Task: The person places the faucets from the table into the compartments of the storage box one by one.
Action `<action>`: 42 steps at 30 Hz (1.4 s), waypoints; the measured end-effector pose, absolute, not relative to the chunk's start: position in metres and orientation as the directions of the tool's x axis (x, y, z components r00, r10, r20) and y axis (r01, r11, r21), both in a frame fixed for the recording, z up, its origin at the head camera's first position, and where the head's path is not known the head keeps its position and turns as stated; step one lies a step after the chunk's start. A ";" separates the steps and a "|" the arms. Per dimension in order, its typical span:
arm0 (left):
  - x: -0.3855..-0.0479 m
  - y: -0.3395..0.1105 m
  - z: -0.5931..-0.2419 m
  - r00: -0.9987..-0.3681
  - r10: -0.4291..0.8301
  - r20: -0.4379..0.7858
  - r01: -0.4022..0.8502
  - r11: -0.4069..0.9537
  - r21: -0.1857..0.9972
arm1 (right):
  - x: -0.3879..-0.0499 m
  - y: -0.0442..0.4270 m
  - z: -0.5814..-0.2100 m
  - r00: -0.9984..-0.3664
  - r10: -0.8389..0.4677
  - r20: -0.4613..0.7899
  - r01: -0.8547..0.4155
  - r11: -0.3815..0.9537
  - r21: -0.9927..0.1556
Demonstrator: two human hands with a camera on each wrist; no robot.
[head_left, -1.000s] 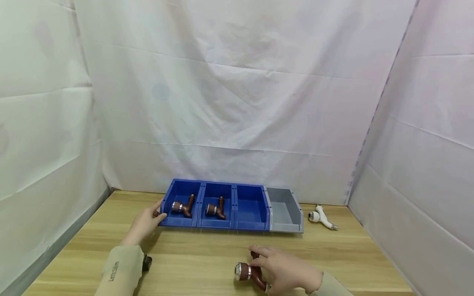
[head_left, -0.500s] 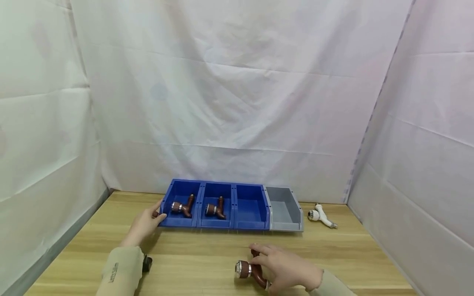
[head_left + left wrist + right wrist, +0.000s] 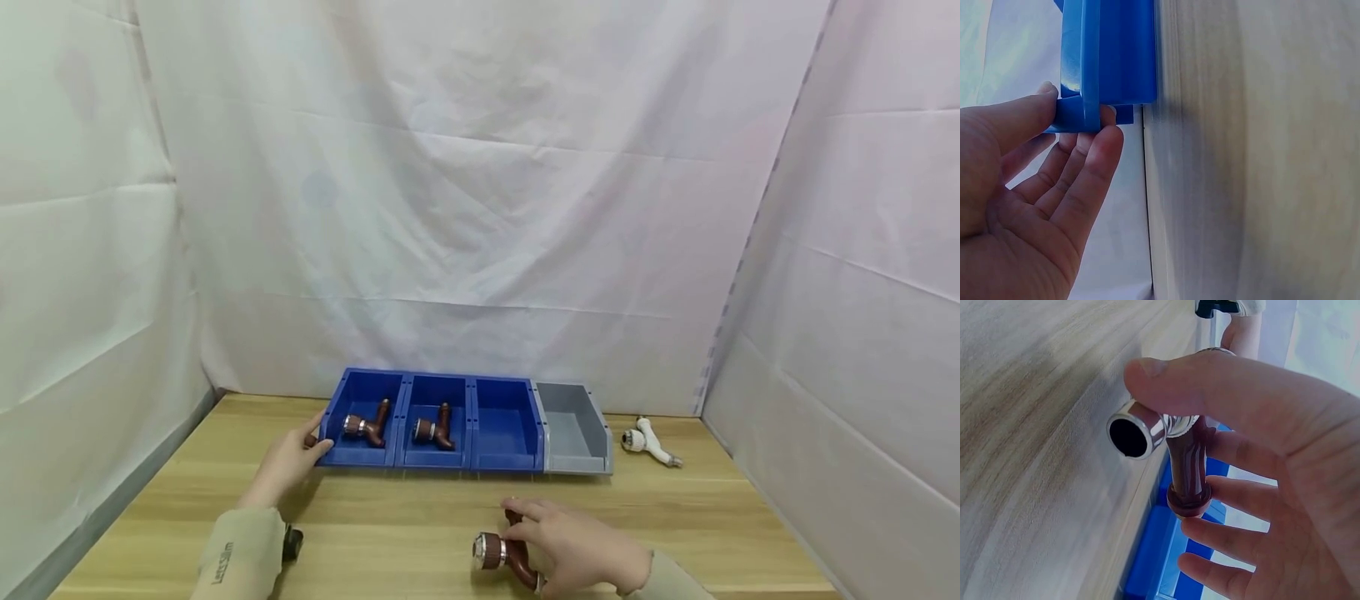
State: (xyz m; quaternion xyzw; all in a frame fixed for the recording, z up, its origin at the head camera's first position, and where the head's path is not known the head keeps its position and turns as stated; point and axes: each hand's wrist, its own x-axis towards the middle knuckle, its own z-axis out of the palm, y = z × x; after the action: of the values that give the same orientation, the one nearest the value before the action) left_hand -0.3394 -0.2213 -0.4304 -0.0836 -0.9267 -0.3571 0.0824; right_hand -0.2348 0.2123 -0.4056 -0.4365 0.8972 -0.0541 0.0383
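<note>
White cloth (image 3: 450,208) surrounds a wooden table (image 3: 375,517) where a person works with both bare hands. At left, a pale sleeve (image 3: 236,550) with dark lettering leads to the left hand (image 3: 281,461), which pinches the outer edge of the first blue bin (image 3: 356,457), thumb on one side of the wall and fingers on the other. Inside that bin lies a brown tap (image 3: 375,429) with a ribbed, silver-trimmed knob facing left. Beside it, the second blue bin (image 3: 431,460) holds a matching tap (image 3: 442,432), turned much the same way. The third blue bin (image 3: 506,417) follows; nearer the camera, the right hand (image 3: 573,546) grips another brown tap, the foreground tap (image 3: 514,555), thumb across its body and fingers along its far side. Its knob points left, and the right wrist view shows a silver-rimmed opening; whether it touches the tabletop cannot be told. A gray bin (image 3: 573,425) ends the row, against the third blue bin. At far right, a white tap (image 3: 651,442) lies on the table near the gray bin, knob to the left, narrow end angled toward the near right.
</note>
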 end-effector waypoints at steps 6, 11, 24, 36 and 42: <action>-0.340 -0.224 -0.430 -0.971 0.103 0.217 0.221 0.736 0.640 | -0.237 0.213 -0.404 -0.623 -0.782 -0.021 -0.770 0.618 -0.156; -0.342 -0.226 -0.426 -0.972 0.099 0.215 0.217 0.736 0.641 | -0.240 0.214 -0.400 -0.630 -0.777 -0.007 -0.768 0.624 -0.144; -0.345 -0.223 -0.426 -0.971 0.095 0.220 0.217 0.741 0.636 | -0.241 0.217 -0.391 -0.639 -0.769 -0.019 -0.756 0.633 -0.169; -0.344 -0.223 -0.427 -0.973 0.100 0.210 0.214 0.737 0.641 | -0.244 0.217 -0.386 -0.644 -0.765 -0.013 -0.752 0.637 -0.170; -0.340 -0.224 -0.433 -0.974 0.097 0.205 0.209 0.734 0.646 | -0.243 0.216 -0.388 -0.648 -0.762 -0.008 -0.750 0.639 -0.169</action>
State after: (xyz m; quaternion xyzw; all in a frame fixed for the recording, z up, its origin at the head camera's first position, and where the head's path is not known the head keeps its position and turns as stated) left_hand -0.3401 -0.2238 -0.4327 -0.0825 -0.9279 -0.3551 0.0788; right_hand -0.2431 0.2159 -0.3877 -0.4178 0.9045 -0.0753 0.0394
